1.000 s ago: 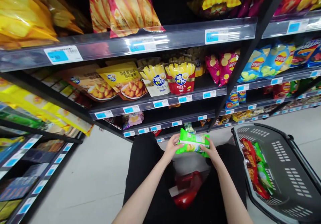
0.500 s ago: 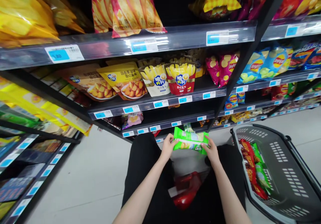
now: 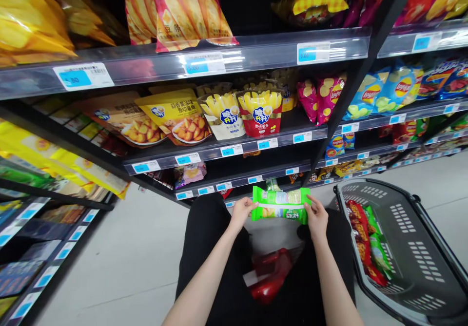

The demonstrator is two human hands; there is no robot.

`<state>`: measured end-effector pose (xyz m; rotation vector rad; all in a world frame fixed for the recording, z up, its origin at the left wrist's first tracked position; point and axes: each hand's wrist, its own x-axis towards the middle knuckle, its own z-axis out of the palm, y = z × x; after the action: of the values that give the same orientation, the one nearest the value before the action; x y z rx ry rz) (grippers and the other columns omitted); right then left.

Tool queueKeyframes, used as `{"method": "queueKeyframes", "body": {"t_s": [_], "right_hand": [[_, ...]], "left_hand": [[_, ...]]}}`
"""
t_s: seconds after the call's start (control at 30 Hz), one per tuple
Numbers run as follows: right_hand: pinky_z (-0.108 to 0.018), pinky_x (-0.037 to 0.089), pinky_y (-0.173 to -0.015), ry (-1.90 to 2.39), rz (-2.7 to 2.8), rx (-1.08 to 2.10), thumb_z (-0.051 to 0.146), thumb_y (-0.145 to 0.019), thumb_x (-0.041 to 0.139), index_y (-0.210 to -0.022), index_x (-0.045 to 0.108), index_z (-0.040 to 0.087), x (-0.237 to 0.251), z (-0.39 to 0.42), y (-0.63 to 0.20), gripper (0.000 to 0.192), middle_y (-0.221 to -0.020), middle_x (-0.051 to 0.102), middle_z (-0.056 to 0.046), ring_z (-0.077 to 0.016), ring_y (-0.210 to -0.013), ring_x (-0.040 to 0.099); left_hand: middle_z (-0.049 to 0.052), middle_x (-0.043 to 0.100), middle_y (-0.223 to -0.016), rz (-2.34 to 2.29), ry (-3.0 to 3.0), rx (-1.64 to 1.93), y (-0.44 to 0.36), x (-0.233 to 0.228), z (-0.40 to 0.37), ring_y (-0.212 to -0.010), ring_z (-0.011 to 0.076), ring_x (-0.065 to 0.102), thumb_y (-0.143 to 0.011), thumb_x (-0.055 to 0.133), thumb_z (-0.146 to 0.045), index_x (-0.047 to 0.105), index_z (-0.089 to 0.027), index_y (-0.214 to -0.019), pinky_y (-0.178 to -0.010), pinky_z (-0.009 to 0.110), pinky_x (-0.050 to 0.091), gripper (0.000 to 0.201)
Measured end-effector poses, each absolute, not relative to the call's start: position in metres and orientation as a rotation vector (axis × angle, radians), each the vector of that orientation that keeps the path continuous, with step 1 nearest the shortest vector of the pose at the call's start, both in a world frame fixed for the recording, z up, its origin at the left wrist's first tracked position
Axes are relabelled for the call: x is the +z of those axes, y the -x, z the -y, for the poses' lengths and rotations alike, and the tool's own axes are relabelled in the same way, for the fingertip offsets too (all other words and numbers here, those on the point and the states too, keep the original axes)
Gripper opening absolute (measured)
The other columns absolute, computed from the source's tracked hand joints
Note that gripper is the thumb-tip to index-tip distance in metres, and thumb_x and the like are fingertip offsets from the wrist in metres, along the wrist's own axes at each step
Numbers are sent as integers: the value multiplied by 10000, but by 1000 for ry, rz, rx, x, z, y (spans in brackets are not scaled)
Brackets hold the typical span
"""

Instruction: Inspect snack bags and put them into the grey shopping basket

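Observation:
I hold a bright green snack packet [image 3: 281, 204] flat between both hands, above my black-clad knees. My left hand [image 3: 240, 213] grips its left end and my right hand [image 3: 316, 217] grips its right end. A red packet [image 3: 270, 273] lies in my lap below. The packet sits in front of the lowest shelves of a snack rack [image 3: 219, 150].
A grey shopping basket [image 3: 409, 248] stands at my right on the floor, holding red and green snack packets [image 3: 367, 243]. Shelves carry fries-style pouches [image 3: 248, 114], chip bags [image 3: 383, 92] and yellow bags [image 3: 32, 19]. Another rack [image 3: 36, 248] juts out at lower left.
Both hands have raised the green packet slightly and shifted it to the right, levelling it out. The view has drifted a little.

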<state>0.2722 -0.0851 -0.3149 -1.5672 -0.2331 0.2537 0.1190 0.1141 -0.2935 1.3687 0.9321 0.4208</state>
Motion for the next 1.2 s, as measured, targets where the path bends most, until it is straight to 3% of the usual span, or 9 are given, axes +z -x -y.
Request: {"method": "queueKeyframes", "body": {"t_s": [0.1,0.3,0.47,0.63,0.77,0.9,0.97,1.1,1.2], "right_hand": [[-238,410,-501,1513,211,284,407,-672,658,-1237,493,136,-312,86,-272,648,-625,602,6,-136,-535,522],[-325,472,-673,1468,288,361,426,-632,686,-786,668,147,-318,85,-276,319,-771,656,-76,-211,-730,596],[-337,412,-843,1379,339,306,333,-601,713,-718,705,209,-313,89,-278,171,-984,598,-60,-232,-993,523],[-334,439,-772,1161,304,532,238,-607,652,-606,704,205,-302,92,-272,62,-1115,583,-73,-252,-982,537],[-328,454,-758,1140,174,530,276,-623,624,-670,710,180,-303,90,-270,137,-972,649,-84,-261,-968,561],[-327,478,-755,1202,36,486,259,-535,762,-1002,645,242,-307,84,-271,481,-1067,630,-35,-225,-900,608],[-322,484,-765,1197,9,515,259,-493,797,-1033,629,231,-310,82,-271,566,-1086,628,-43,-221,-901,612],[-288,493,-664,1168,26,605,313,-508,799,-794,664,170,-318,81,-271,347,-814,680,-44,-194,-739,623],[-261,478,-592,1164,33,578,348,-545,781,-737,638,173,-322,80,-269,296,-710,657,-13,-156,-630,597]], "left_hand": [[-26,546,-495,-923,-1347,415,-119,-293,-116,-424,104,481,-481,779,-337,508,-155,-538,-421,211,352,331],[-42,544,-466,-879,-1240,437,-115,-286,-118,-382,84,474,-517,778,-344,534,-157,-602,-404,186,340,319],[66,659,-659,-852,-1088,460,-114,-283,-116,-546,138,600,-646,656,-487,597,-120,-688,-479,211,434,374],[59,686,-862,-833,-1024,503,-114,-285,-116,-633,131,626,-483,784,-189,614,-139,-757,-520,190,448,327],[78,611,-1141,-814,-940,491,-114,-284,-118,-777,154,646,-498,738,-96,610,-183,-967,-642,236,501,494],[131,672,-962,-763,-886,377,-115,-283,-116,-774,185,648,-537,719,-106,639,-106,-922,-675,262,501,393],[112,685,-822,-758,-904,381,-115,-283,-115,-700,176,642,-551,726,-145,647,-93,-867,-626,253,487,330],[27,651,-685,-750,-959,493,-116,-287,-115,-605,124,593,-548,758,-216,637,-124,-800,-562,206,433,295],[-34,595,-619,-737,-1012,604,-119,-291,-114,-575,83,536,-549,772,-231,615,-152,-729,-558,172,391,252]]}}
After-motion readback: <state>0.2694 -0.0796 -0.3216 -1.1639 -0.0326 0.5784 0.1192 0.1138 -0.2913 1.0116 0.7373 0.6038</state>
